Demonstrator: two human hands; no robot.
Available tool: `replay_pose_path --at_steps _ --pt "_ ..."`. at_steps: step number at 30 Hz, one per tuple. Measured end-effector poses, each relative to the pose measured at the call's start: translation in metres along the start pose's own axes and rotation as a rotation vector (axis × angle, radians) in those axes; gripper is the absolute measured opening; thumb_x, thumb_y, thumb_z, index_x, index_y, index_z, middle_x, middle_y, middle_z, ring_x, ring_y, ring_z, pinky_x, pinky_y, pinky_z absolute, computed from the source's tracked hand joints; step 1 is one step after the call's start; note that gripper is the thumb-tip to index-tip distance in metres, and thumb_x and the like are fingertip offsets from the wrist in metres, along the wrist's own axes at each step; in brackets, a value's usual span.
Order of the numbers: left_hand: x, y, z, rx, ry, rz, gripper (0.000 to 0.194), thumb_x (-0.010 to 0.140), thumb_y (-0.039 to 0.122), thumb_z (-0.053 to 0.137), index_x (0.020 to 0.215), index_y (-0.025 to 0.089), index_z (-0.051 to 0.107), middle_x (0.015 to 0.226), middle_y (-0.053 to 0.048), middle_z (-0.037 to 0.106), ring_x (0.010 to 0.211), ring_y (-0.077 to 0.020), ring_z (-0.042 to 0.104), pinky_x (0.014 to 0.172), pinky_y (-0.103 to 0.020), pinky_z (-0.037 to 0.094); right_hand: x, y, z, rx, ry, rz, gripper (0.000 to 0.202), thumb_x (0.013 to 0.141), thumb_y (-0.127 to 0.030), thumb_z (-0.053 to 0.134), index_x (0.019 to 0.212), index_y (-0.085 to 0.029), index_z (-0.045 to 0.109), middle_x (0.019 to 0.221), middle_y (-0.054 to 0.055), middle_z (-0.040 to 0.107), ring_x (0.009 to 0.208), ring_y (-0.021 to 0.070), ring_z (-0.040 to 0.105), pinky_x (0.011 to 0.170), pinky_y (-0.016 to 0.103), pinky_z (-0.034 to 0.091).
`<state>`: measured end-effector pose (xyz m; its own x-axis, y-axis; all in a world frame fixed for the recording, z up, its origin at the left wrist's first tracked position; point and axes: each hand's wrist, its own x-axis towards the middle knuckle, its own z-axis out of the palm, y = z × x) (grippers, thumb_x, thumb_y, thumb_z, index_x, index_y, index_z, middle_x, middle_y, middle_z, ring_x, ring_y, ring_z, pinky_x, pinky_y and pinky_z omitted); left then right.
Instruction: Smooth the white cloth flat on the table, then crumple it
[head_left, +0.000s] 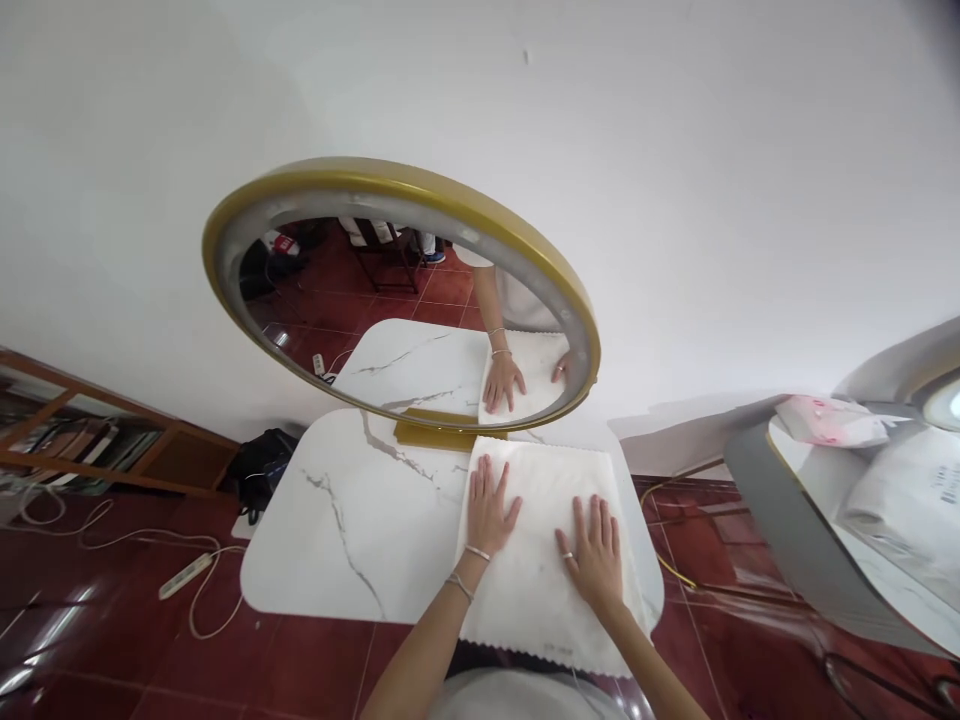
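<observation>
On the surface (300, 540), a cloth (536, 600) runs lengthwise toward the mirror (401, 300); left hand (489, 518) and right hand (598, 562) lie spread on it.

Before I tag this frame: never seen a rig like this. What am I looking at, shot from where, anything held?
There's no machine here. The single picture comes from a camera worn on someone's head, looking forward and down. The wearer's left hand and right hand are bare, palms down with fingers out, on a white cloth with a scalloped edge. Neither grips anything. The cloth lies on the right part of a marble-patterned tabletop and runs past its near edge. Behind the cloth is a gold-rimmed mirror; the extra hands in it are only reflections.
</observation>
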<state>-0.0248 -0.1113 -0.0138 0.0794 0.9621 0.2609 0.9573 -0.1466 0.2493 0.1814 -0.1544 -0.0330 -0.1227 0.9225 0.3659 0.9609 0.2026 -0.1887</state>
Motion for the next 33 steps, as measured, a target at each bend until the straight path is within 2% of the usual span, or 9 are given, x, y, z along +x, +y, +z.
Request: replay_pose_path --at_steps 4,8,13,18,24,26,28,31,33 --pt "0.003 -0.037 -0.010 0.023 0.008 0.000 0.068 0.090 0.041 0.049 0.150 0.021 0.023 0.159 -0.011 0.006 0.146 -0.0296 0.012 0.115 -0.048 0.025 0.006 -0.036 0.011 0.009 0.002 -0.004 0.067 0.097 -0.049 0.026 0.153 -0.018 0.003 0.158 0.017 0.003 0.143 0.0363 0.013 0.109 0.056 0.026" --pt "0.000 -0.079 -0.020 0.051 0.000 -0.024 0.067 0.091 0.041 0.048 0.150 0.020 0.024 0.159 -0.011 0.010 0.146 -0.0282 0.013 0.115 -0.047 0.025 0.016 -0.071 0.027 0.040 0.020 -0.030 0.067 0.096 -0.049 0.030 0.152 -0.018 0.010 0.156 0.019 0.011 0.142 0.0373 0.015 0.107 0.058 0.028" --pt "-0.016 -0.133 -0.040 0.086 -0.017 -0.097 0.067 0.091 0.041 0.048 0.149 0.021 0.024 0.158 -0.011 0.012 0.146 -0.0275 0.013 0.115 -0.046 0.025 0.048 -0.119 0.042 0.177 -0.008 -0.063 0.069 0.093 -0.053 0.038 0.149 -0.019 0.020 0.154 0.017 0.018 0.140 0.0343 0.021 0.103 0.052 0.038" --pt "-0.030 -0.192 -0.062 0.101 -0.037 -0.133 0.065 0.091 0.043 0.047 0.149 0.021 0.027 0.158 -0.011 0.017 0.145 -0.0270 0.015 0.115 -0.045 0.025 0.081 -0.184 0.061 0.166 -0.099 -0.271 0.065 0.097 -0.038 0.035 0.152 -0.019 0.006 0.157 0.012 0.016 0.144 0.0281 0.015 0.112 0.050 0.024" --pt "-0.047 -0.257 -0.088 0.111 -0.052 -0.191 0.064 0.091 0.043 0.047 0.148 0.021 0.029 0.157 -0.011 0.020 0.145 -0.0264 0.016 0.116 -0.045 0.023 0.086 -0.257 0.078 0.145 -0.108 -0.315 0.065 0.096 -0.035 0.035 0.152 -0.015 0.008 0.157 0.013 0.014 0.145 0.0287 0.011 0.113 0.051 0.021" --pt "-0.050 -0.267 -0.093 0.106 -0.054 -0.203 0.063 0.091 0.041 0.047 0.148 0.020 0.029 0.157 -0.012 0.018 0.145 -0.0270 0.015 0.116 -0.045 0.021 0.085 -0.272 0.081 0.142 -0.103 -0.309 0.064 0.096 -0.034 0.035 0.152 -0.014 0.010 0.157 0.013 0.015 0.145 0.0282 0.012 0.113 0.051 0.020" --pt "-0.049 -0.269 -0.094 0.096 -0.055 -0.202 0.062 0.090 0.036 0.048 0.148 0.023 0.029 0.158 -0.010 0.014 0.146 -0.0285 0.012 0.116 -0.050 0.018 0.085 -0.279 0.081 0.134 -0.098 -0.293 0.064 0.096 -0.033 0.035 0.152 -0.015 0.009 0.156 0.013 0.018 0.145 0.0271 0.012 0.114 0.051 0.018" --pt "-0.037 -0.265 -0.089 0.061 -0.065 -0.178 0.059 0.090 0.028 0.045 0.148 0.028 0.029 0.159 -0.007 0.010 0.146 -0.0280 0.009 0.116 -0.055 0.013 0.084 -0.281 0.081 0.120 -0.099 -0.271 0.065 0.097 -0.033 0.035 0.152 -0.015 0.006 0.156 0.012 0.020 0.145 0.0260 0.013 0.114 0.051 0.017" --pt "-0.024 -0.265 -0.084 0.041 -0.063 -0.190 0.056 0.092 0.029 0.041 0.147 0.029 0.030 0.159 -0.007 0.014 0.146 -0.0264 0.011 0.116 -0.055 0.013 0.086 -0.283 0.081 0.116 -0.101 -0.265 0.067 0.096 -0.033 0.035 0.152 -0.015 0.003 0.156 0.012 0.018 0.145 0.0260 0.013 0.114 0.050 0.017"
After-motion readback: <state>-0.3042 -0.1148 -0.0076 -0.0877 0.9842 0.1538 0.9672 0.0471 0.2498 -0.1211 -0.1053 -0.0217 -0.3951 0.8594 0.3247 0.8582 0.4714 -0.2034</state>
